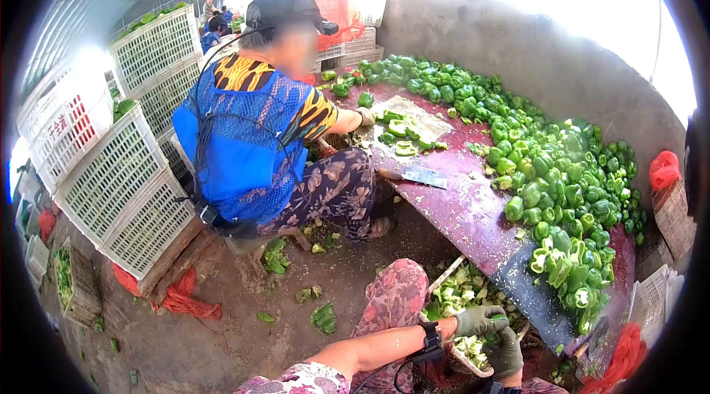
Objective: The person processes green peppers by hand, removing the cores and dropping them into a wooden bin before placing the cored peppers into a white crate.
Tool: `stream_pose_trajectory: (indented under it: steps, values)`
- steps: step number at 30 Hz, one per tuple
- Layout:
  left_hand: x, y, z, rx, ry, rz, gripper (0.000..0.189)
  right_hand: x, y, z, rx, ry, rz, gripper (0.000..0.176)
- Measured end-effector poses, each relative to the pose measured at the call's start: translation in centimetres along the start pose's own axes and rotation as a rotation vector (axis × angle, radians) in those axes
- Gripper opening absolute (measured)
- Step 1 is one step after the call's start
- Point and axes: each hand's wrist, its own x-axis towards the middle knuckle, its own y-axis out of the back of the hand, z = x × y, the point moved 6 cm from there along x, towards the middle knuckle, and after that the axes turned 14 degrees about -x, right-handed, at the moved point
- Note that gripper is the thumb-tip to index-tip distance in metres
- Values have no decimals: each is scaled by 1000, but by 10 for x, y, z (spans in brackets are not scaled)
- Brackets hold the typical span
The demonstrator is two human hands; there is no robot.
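Observation:
Both my hands wear grey-green gloves and are close together over a container (484, 373) of pale green pepper scraps (460, 292). My left hand (477, 321) reaches in from the left, a dark band round its wrist. Its fingers are closed on a small green pepper piece (500, 317), mostly hidden by the glove. Just below, my right hand (507, 355) comes up from the bottom edge with its fingers curled; what they hold, if anything, is hidden. Beside my hands is the low sloping table (473, 209), where halved and whole green peppers (569, 268) lie heaped.
A person (251, 128) in a blue mesh vest sits at the table's left side, hands near cut peppers. A broad-bladed knife (423, 176) lies at the table's edge. Stacked white crates (118, 179) stand left; a concrete wall (518, 46) backs the heap. Red netting (188, 298) lies on the floor.

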Motion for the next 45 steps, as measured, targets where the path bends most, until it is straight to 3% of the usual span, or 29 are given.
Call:
stream_pose_trajectory:
  steps: [3,7,8,10,14,17,18,21,25,30,33,38,41,42,45]
  values:
    - [-2,-1,0,23,29,10,50,-14,-19,-53,-651,456,75,56]
    - [-8,2,1,130,-18,101,47,-8,-20,-43,-659,348,114,58]
    - [-12,2,7,163,-13,135,47,-10,-24,-51,-687,430,160,58]
    - [-18,3,18,283,-37,213,47,-6,-24,-46,-315,184,129,50]
    - [-23,-4,24,275,43,57,50,-12,-25,-8,572,-298,-8,35]
    - [-18,-14,15,173,28,-116,56,-23,-19,-8,551,-297,-9,33]
    - [-17,-14,12,241,123,-187,60,-23,-19,-10,537,-276,-20,35]
    - [-4,-10,-23,250,34,-222,61,-28,-25,-16,500,-214,-48,39]
    - [-2,-17,-25,183,-39,-326,61,-32,-33,-20,433,-176,10,41]
    - [-22,-23,3,-216,230,-170,29,-33,-39,-39,235,-90,170,45]
    - [-16,-23,0,-337,88,-177,27,-32,-43,-38,287,-47,215,43]
    - [-16,-17,13,-204,-24,-113,33,-32,-52,-54,413,-76,140,35]
    - [-19,-14,9,-36,36,-98,39,-40,-50,-38,469,-188,174,37]
    - [-19,-10,8,106,31,-80,46,-40,-45,-27,551,-97,75,38]
    - [-19,-11,6,185,24,-156,51,-39,-43,-17,521,-125,-29,38]
